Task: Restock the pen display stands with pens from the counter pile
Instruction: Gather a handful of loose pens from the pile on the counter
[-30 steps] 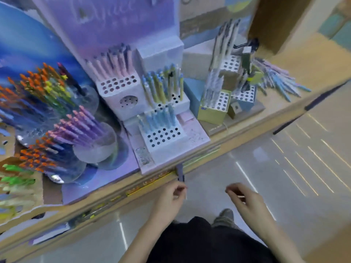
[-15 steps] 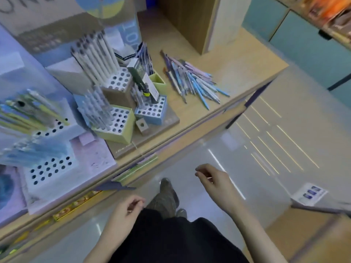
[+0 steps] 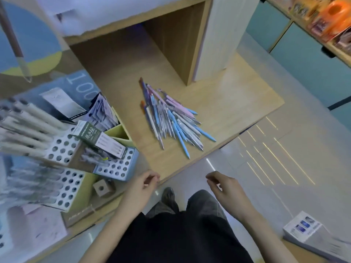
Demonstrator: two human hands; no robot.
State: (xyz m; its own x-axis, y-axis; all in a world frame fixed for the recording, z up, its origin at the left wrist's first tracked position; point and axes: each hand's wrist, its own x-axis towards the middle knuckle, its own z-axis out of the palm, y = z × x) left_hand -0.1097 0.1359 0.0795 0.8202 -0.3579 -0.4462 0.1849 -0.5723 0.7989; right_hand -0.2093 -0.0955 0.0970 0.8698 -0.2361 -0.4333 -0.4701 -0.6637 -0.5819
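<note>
Pen pile (image 3: 171, 118) loose on counter (image 3: 237, 103), R of stands: white stand (image 3: 60, 147) w/ white pens, green stand (image 3: 70, 188) w/ blurred grey pens, blue stand (image 3: 117, 168) showing open holes; L hand (image 3: 140, 188) & R hand (image 3: 226, 188) loosely curled, gripping nothing.

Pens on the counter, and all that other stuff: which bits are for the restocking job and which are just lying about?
For the job:
pen pile
blue holed stand
yellow-green holed stand
white holed stand

Just lying about:
small wooden block
green-and-white box
white box, lower right
</note>
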